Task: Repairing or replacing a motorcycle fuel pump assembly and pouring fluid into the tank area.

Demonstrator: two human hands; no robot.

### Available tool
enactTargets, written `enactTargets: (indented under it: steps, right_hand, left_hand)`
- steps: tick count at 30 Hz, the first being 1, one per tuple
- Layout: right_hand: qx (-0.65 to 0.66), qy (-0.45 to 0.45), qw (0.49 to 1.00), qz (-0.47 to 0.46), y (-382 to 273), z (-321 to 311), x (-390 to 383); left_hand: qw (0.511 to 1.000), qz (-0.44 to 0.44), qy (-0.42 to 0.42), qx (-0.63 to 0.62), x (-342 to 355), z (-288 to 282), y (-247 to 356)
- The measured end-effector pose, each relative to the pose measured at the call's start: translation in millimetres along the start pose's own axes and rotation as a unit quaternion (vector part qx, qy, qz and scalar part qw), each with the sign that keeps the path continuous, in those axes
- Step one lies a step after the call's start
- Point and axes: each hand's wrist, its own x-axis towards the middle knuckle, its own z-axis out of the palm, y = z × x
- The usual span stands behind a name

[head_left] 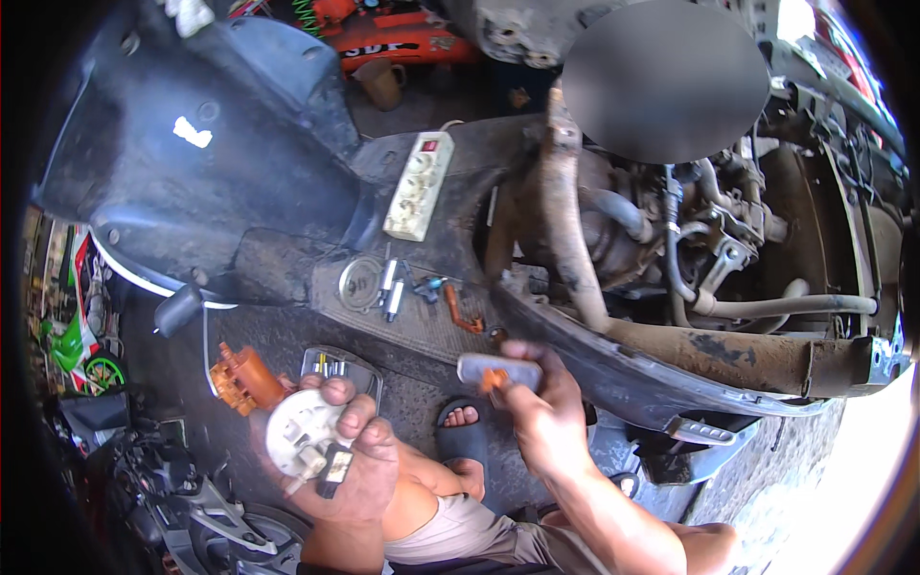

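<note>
My left hand (359, 455) is closed around a fuel pump assembly, its round white flange (292, 431) facing up and its orange pump body (251, 377) sticking out to the far left. A black and white connector part sits by my palm. To the right, my right hand (548, 407) pinches a flat grey piece with an orange fitting, which looks like a fuel strainer (508, 371). The two parts are held apart from each other. My right fingers partly cover the strainer.
A scooter's footboard (383, 331) holds a power strip (419, 187), a round metal ring (361, 284), small silver cylinders (391, 287) and an orange bent pipe (462, 311). The bare frame and engine (728, 220) stand right. A toolbox tray (356, 369) lies below. A motorcycle (230, 522) is lower left.
</note>
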Motion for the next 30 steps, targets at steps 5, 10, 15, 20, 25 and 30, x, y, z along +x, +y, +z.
enactTargets:
  steps: [5, 10, 15, 20, 25, 30]
  right_hand:
    - [-0.337, -0.031, 0.919, -0.205, 24.3, 46.2, 68.8]
    - [-0.454, -0.002, 0.827, -0.331, 31.3, 57.1, 84.1]
    - [-0.485, 0.010, 0.816, -0.314, 10.6, 37.7, 44.2]
    - [-0.472, 0.005, 0.846, -0.249, -15.0, 14.0, -23.5]
    - [-0.647, -0.046, 0.724, -0.236, -83.5, 38.1, -125.0]
    - [-0.584, -0.067, 0.719, -0.372, -96.9, 56.4, -162.9]
  left_hand:
    - [0.999, 0.034, 0.002, -0.006, -6.7, -2.5, 19.1]
    - [0.997, 0.053, 0.005, -0.048, -11.2, -4.7, 29.1]
    - [0.995, 0.042, 0.010, -0.091, -15.4, -13.7, 40.6]
    - [0.995, 0.051, 0.000, -0.087, -17.4, -13.6, 42.9]
    - [0.994, 0.041, 0.003, -0.098, -17.2, -2.7, 29.6]
    - [0.996, 0.046, -0.035, -0.066, -21.1, -4.7, 34.1]
